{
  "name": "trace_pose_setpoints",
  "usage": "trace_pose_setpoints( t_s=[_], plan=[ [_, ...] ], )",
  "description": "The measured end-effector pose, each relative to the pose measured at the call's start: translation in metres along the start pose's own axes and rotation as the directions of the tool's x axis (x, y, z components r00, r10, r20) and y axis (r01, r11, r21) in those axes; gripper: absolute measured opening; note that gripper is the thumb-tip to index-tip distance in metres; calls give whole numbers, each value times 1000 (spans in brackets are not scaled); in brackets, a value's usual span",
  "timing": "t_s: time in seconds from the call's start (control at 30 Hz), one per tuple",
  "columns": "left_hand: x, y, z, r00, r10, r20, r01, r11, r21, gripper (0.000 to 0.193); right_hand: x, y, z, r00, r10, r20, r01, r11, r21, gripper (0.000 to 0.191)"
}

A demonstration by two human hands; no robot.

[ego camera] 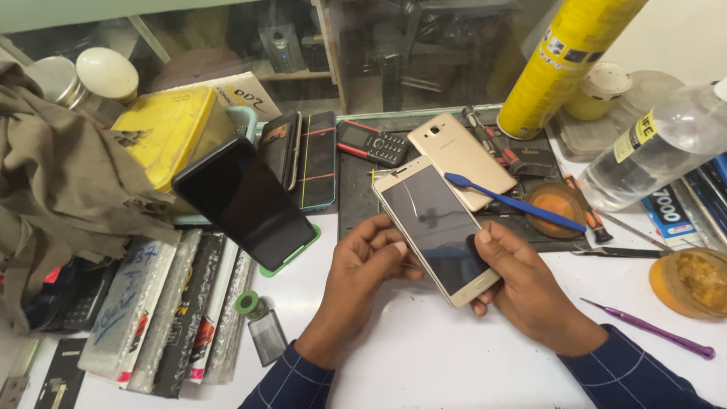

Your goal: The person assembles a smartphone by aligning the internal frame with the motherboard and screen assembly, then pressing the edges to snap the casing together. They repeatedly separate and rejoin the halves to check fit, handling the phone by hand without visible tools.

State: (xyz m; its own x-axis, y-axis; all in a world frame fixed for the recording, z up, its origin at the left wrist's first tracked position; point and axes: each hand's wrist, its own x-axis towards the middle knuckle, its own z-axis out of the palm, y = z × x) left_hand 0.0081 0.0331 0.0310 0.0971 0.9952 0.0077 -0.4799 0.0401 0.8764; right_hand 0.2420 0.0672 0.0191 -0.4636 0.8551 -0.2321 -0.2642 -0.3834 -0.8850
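Gold phone (433, 227) held tilted between left hand (369, 261) and right hand (522, 284).

A phone repair workshop. On the white table (424, 356) lies a dark work mat (356, 204) carrying a keypad phone (372, 142), a detached gold back cover (460, 159) and a blue pry tool (515, 202). Right of the mat lie tweezers (617, 251); left of it, packaged replacement parts (163, 303).
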Motion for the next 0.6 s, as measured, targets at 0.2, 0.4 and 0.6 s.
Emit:
trace_pose_setpoints(
  t_s=[0.2, 0.4, 0.6],
  plan=[
    [0, -1, -6, 999, 32, -11, -32, 999, 44, 39, 2, -1, 10, 999, 36, 22, -35, 998, -54, 29],
    [2, -3, -12, 998, 66, 10, -67, 997, 41, 40, 3, -2, 14, 999, 43, 10, -41, 990, -138, 31],
    [-1, -1, -12, 999, 48, 7, -49, 998, 34, 39, 2, -1, 17, 1000, 3, 6, -2, 972, -235, 32]
  ],
)
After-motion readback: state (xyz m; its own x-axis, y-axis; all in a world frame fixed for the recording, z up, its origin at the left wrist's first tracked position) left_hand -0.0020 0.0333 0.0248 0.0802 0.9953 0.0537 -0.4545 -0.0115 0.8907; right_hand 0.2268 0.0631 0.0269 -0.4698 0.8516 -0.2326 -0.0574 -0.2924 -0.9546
